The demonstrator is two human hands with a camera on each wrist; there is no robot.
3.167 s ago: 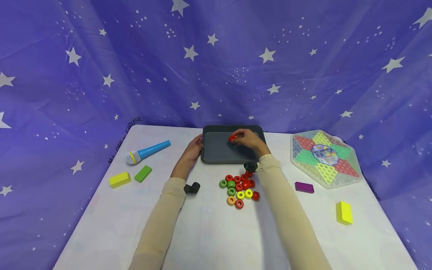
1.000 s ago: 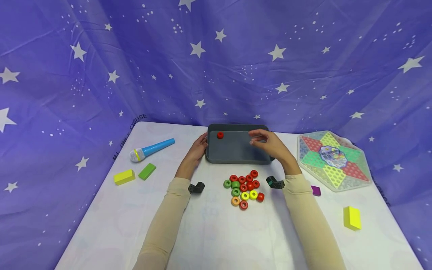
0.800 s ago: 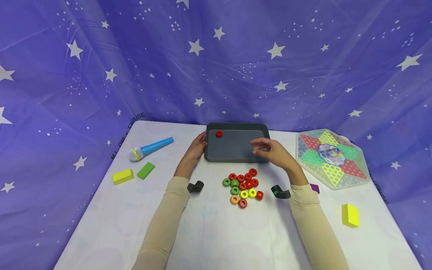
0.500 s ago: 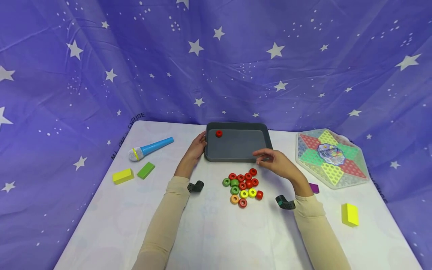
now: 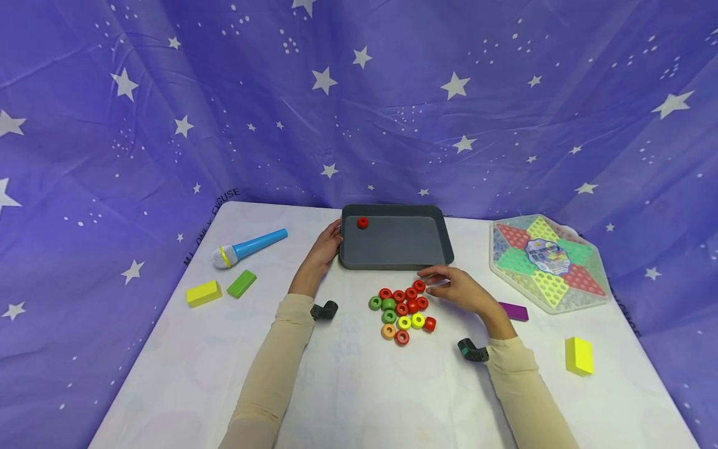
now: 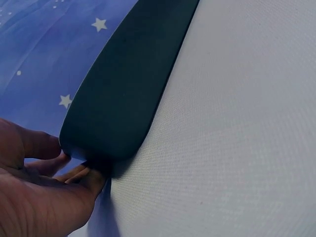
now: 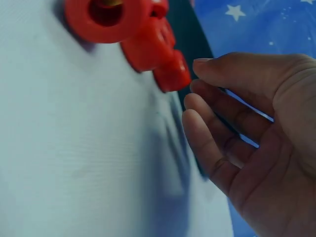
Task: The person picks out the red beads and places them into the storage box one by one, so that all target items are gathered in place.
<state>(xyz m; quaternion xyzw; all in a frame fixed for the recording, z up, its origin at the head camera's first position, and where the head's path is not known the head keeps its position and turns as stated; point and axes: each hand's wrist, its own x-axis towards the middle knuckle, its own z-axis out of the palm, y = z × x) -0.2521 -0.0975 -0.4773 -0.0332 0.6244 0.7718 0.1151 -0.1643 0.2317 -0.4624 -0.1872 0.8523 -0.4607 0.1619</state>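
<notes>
My left hand [image 5: 325, 247] rests against the left end of a dark grey tray [image 5: 396, 266]. In the left wrist view, fingertips and thumb touch the outside of the tray [image 6: 123, 94] at its rounded corner. My right hand [image 5: 457, 288] is beside a cluster of ring-shaped beads, thumb and fingers parted, holding nothing. The nearest red bead [image 5: 419, 286] lies right at its fingertips; the right wrist view shows a red bead [image 7: 173, 74] just off the thumb tip. Around it sit red, green, yellow [image 5: 404, 323] and orange beads [image 5: 388, 332]. One red bead [image 5: 363, 222] lies inside the tray.
On the left lie a blue toy microphone [image 5: 249, 248], a green block [image 5: 242, 284] and a yellow block [image 5: 204, 294]. To the right are a hexagonal star-patterned game board [image 5: 548, 262], a purple block [image 5: 514, 311] and another yellow block [image 5: 579, 357]. A purple starry curtain [image 5: 387, 112] backs the table.
A red bead, pinched by my right hand over the tray, was let go and lies at its back left. That hand then drew back toward the bead cluster. My left hand stays at the tray.
</notes>
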